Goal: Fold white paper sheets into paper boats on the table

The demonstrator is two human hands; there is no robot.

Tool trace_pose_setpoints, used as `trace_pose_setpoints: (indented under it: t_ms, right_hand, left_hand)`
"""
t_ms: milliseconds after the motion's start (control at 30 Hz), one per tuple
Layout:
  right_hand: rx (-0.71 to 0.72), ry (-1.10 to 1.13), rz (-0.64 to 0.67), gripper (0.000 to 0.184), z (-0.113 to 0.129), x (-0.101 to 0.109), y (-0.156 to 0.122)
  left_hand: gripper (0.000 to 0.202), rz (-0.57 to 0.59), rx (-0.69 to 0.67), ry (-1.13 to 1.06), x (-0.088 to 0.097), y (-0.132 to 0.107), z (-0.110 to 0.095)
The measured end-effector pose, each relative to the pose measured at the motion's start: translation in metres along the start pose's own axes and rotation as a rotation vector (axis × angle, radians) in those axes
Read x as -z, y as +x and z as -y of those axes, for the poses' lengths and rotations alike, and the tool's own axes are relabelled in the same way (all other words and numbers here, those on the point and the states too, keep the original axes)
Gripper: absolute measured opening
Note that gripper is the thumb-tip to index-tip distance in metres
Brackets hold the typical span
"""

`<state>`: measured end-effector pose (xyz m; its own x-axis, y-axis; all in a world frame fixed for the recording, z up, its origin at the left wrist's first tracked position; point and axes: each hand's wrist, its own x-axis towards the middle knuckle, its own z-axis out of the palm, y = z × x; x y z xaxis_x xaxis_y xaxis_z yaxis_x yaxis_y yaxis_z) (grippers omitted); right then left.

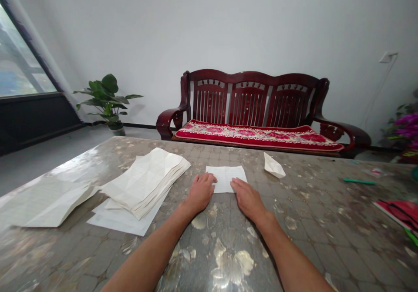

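A small white sheet of paper lies flat on the patterned grey table, straight ahead of me. My left hand rests flat on the sheet's near left corner, fingers stretched out. My right hand lies flat on its near right corner, fingers together and extended. Neither hand grips anything.
A stack of creased white sheets lies to the left, with a larger folded sheet further left. A folded paper piece sits beyond to the right. A green pen and a red item lie far right. A wooden bench stands behind.
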<state>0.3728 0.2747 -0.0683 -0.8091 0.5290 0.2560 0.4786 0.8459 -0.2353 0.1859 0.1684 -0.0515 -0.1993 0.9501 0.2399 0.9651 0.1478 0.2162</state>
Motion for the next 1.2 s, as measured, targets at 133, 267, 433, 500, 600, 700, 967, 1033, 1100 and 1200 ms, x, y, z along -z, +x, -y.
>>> trace_pose_setpoints:
  t_ms: [133,267,433,500,600,700,967,1033,1100,1200]
  right_hand:
    - [-0.099,-0.068,0.045,0.050,0.013,0.003,0.004]
    - [-0.205,-0.092,0.104,0.056,0.020,0.007,0.006]
    - [-0.235,-0.096,0.118,0.058,0.021,0.006,0.007]
    - [-0.237,-0.097,0.118,0.058,0.021,0.006,0.006]
    - [-0.235,-0.103,0.125,0.059,0.021,0.005,0.007]
    - [-0.236,-0.100,0.153,0.060,0.021,0.007,0.008]
    - [-0.248,-0.066,0.238,0.059,0.012,0.013,0.012]
    - [-0.267,-0.057,0.247,0.058,0.010,0.015,0.017]
    - [-0.297,-0.040,0.255,0.056,0.011,0.015,0.026]
    - [-0.329,-0.018,0.248,0.052,0.020,0.012,0.043]
  left_hand:
    - [0.019,-0.018,0.064,0.104,0.002,0.006,-0.013]
    - [0.031,0.010,0.115,0.209,0.003,0.017,-0.023]
    - [0.041,0.026,0.034,0.115,-0.009,0.023,-0.019]
    - [0.057,0.045,0.039,0.088,-0.016,0.023,-0.015]
    - [0.073,0.078,0.054,0.094,-0.022,0.024,-0.010]
    - [0.076,0.103,0.067,0.105,-0.023,0.024,-0.010]
    - [0.073,0.085,0.062,0.101,-0.021,0.023,-0.012]
    - [0.072,0.080,0.059,0.093,-0.021,0.023,-0.012]
    - [0.070,0.075,0.060,0.091,-0.021,0.023,-0.012]
    - [0.065,0.070,0.061,0.090,-0.021,0.023,-0.012]
